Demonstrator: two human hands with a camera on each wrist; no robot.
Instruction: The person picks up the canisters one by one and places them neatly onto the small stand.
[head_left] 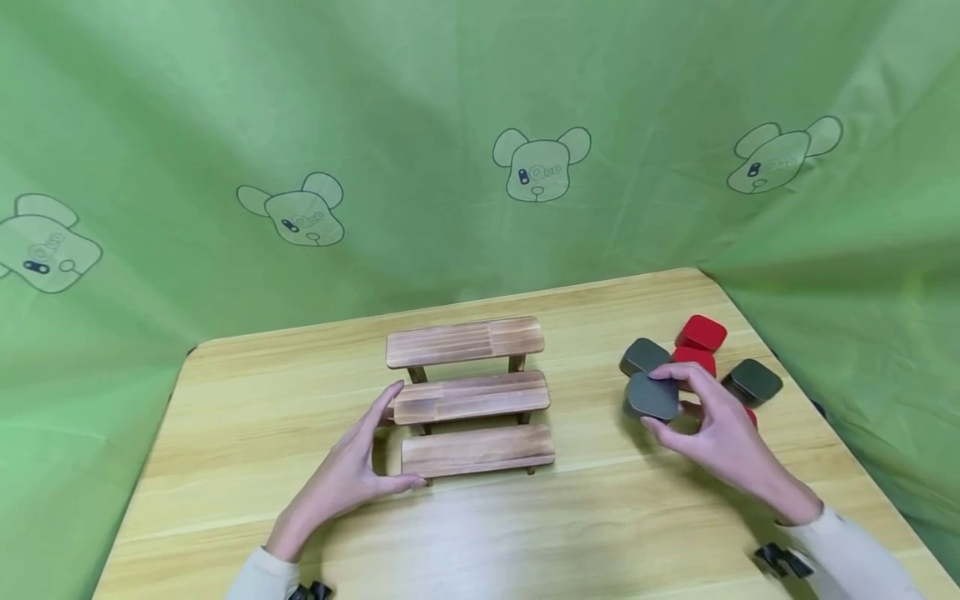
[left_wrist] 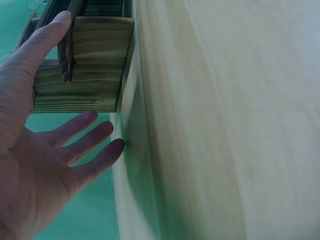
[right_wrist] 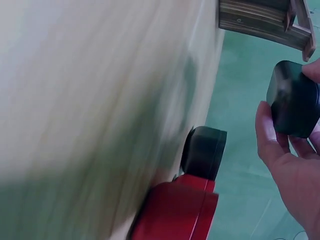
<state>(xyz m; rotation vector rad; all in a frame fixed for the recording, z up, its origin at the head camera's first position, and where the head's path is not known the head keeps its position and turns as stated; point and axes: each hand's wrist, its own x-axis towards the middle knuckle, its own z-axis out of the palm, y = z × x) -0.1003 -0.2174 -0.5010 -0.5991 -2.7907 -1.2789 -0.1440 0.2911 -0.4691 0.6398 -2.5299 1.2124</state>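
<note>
Head view: a dark grey rounded-corner box [head_left: 649, 397] sits pinched in our right hand [head_left: 723, 433], above the table [head_left: 600, 533], beside red boxes [head_left: 703, 332]; our left hand [head_left: 341, 475], loosely spread, meets the left end of a three-tier wooden stand [head_left: 480, 395].

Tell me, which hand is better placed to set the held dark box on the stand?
Right, probably: the right hand grips the box, lifted off the table. The left hand is at the stand, without a box.
</note>
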